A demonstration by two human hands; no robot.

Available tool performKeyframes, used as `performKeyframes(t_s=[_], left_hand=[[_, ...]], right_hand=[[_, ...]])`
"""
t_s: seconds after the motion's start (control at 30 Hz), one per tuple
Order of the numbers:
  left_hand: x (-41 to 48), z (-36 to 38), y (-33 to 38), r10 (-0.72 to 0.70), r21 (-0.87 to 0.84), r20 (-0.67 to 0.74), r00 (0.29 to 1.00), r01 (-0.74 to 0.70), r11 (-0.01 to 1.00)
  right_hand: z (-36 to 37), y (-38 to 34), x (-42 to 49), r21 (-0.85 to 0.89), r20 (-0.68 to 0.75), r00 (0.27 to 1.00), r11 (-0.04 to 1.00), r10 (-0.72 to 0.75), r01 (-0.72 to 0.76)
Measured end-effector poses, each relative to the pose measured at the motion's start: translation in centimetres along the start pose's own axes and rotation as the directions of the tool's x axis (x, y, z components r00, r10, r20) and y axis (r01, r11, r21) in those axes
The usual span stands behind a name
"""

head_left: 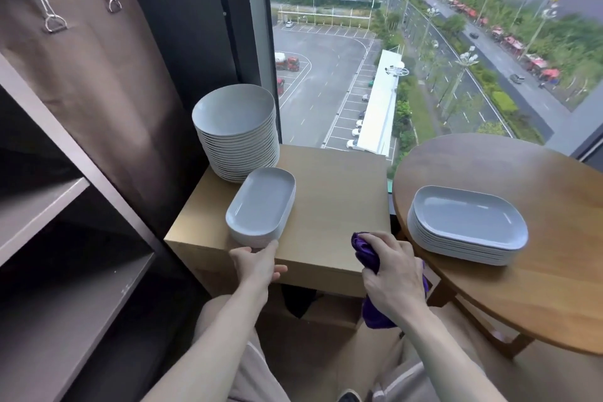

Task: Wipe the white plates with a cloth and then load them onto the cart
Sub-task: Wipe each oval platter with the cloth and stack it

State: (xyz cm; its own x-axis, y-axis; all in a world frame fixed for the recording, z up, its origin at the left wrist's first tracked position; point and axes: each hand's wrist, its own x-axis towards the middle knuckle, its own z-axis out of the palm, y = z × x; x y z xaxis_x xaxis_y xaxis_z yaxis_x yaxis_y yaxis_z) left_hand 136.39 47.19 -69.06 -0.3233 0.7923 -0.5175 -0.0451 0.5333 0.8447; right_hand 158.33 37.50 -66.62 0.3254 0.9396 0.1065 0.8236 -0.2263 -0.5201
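A short stack of white oblong plates point(261, 206) sits at the front left of a square wooden side table point(336, 206). My left hand point(257, 263) reaches to the stack's near edge, fingers extended and touching the lowest plates. My right hand point(390, 271) grips a bunched purple cloth point(365, 251) above the table's front right corner. A tall stack of round white plates point(236, 130) stands at the table's back left. Another stack of oblong plates point(466, 223) rests on the round wooden table point(538, 277) to the right.
The grey cart point(62, 238) with open shelves stands at the left, a brown fabric bag point(85, 59) hanging on its side. A floor-length window point(391, 42) is behind the tables. My knees are under the side table's front edge.
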Motion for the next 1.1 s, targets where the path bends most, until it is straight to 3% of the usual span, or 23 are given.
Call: performKeyframes(t_s=[0.23, 0.47, 0.6, 0.7, 0.83, 0.93, 1.1], left_hand=[[-3.5, 6.4, -0.7, 0.034, 0.149, 0.271, 0.962, -0.077, 0.986], [-8.6, 16.6, 2.0, 0.078, 0.252, 0.608, 0.790, -0.286, 0.925], [-10.5, 20.9, 3.2, 0.246, 0.305, 0.693, 0.678, -0.585, 0.751], [-10.8, 23.4, 4.1, 0.239, 0.348, 0.777, 0.582, -0.714, 0.607], [-9.8, 25.8, 4.3, 0.069, 0.417, 0.827, 0.558, -0.692, 0.590], [-8.1, 26.3, 3.6, 0.047, 0.401, 0.843, 0.536, -0.685, 0.608], [-6.3, 26.0, 2.5, 0.092, 0.297, 0.873, 0.479, -0.672, 0.679]], right_hand=[[-3.4, 4.2, 0.7, 0.035, -0.081, 0.989, 0.992, 0.123, -0.121], [-9.1, 10.1, 1.8, 0.094, -0.211, 0.948, 0.971, 0.237, -0.222], [-12.7, 12.9, 3.5, 0.080, -0.280, 0.927, 0.968, 0.251, -0.238], [-15.0, 14.5, 5.5, 0.068, -0.300, 0.923, 0.970, 0.242, -0.233], [-15.1, 16.6, 8.7, -0.045, -0.132, 0.965, 0.971, 0.226, -0.233], [-13.2, 17.9, 9.0, -0.234, 0.048, 0.969, 0.946, 0.241, -0.224], [-11.6, 18.4, 9.0, -0.324, 0.010, 0.983, 0.931, 0.182, -0.169]])
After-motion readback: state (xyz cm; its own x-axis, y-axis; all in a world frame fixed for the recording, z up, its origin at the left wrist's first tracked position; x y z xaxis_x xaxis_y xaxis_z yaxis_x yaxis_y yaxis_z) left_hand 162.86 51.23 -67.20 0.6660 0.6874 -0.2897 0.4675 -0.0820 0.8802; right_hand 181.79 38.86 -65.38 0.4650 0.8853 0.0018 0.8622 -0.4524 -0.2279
